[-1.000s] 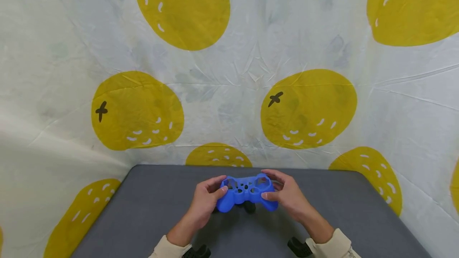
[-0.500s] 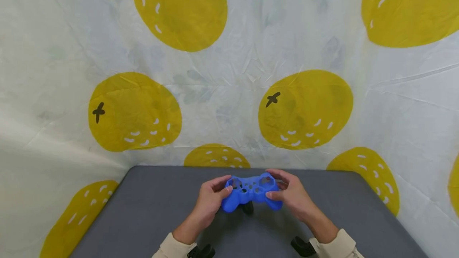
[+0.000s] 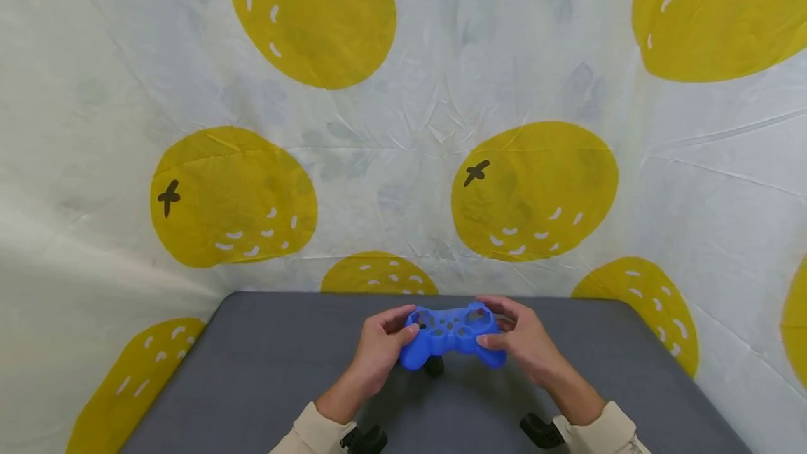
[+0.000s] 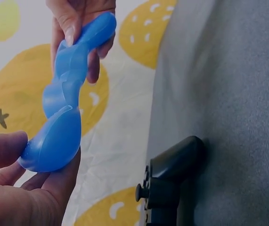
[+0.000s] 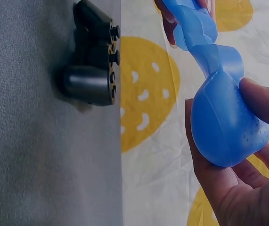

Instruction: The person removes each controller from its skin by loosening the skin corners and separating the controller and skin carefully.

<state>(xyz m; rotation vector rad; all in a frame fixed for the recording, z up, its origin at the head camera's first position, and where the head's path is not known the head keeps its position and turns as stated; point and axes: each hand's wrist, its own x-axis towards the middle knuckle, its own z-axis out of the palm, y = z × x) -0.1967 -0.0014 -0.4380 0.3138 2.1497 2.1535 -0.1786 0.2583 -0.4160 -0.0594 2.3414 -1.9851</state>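
A blue silicone game controller cover (image 3: 450, 345), with holes across its face, is held level above the table by both hands. My left hand (image 3: 376, 350) grips its left end, thumb on the front and fingers behind. The right hand (image 3: 528, 343) holds the other end the same way. Through the right wrist view the cover's rounded grip (image 5: 224, 122) shows small raised dots. Below and apart from it, a black game controller (image 4: 174, 162) rests on the table, its thumbsticks visible in the right wrist view. From the head view the cover hides most of this controller.
The grey table (image 3: 277, 363) reaches back to a white cloth (image 3: 391, 195) printed with large yellow fruit, which hangs behind and at both sides. Black wrist devices (image 3: 541, 431) sit at the cuffs of the light sleeves.
Both hands have shifted the blue cover slightly to the right over the table. Their grips look the same. The head view has turned a little, and the black controller stays put.
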